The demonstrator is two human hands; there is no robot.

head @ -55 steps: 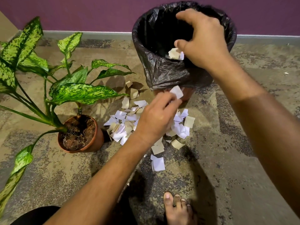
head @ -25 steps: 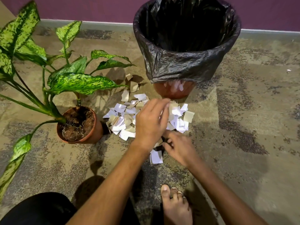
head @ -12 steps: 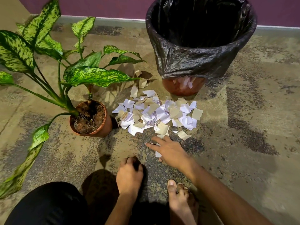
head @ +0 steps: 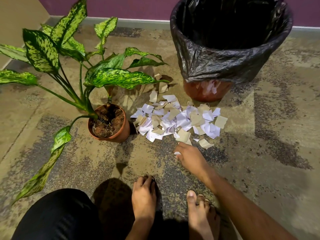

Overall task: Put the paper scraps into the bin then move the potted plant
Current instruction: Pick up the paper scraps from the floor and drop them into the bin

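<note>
A pile of white and tan paper scraps [head: 178, 118] lies on the floor between the potted plant [head: 110, 125] on the left and the bin [head: 216, 66], which is lined with a black bag, at the back right. My right hand [head: 188, 156] is low at the pile's near edge. Its fingertips close on a small white scrap [head: 177, 153] on the floor. My left hand [head: 144, 196] rests on the floor nearer to me, fingers bent down, holding nothing. The inside of the bin is dark.
The plant's long speckled leaves [head: 117, 77] spread left and over the scraps' far-left edge. My bare foot [head: 200, 217] and a black-clad knee [head: 57, 215] are at the bottom. A purple wall [head: 138, 6] runs behind the bin.
My left hand has drawn back from the pile to the floor near my foot. My right hand came down from the bin to the pile's near edge and now curls onto a white scrap.
</note>
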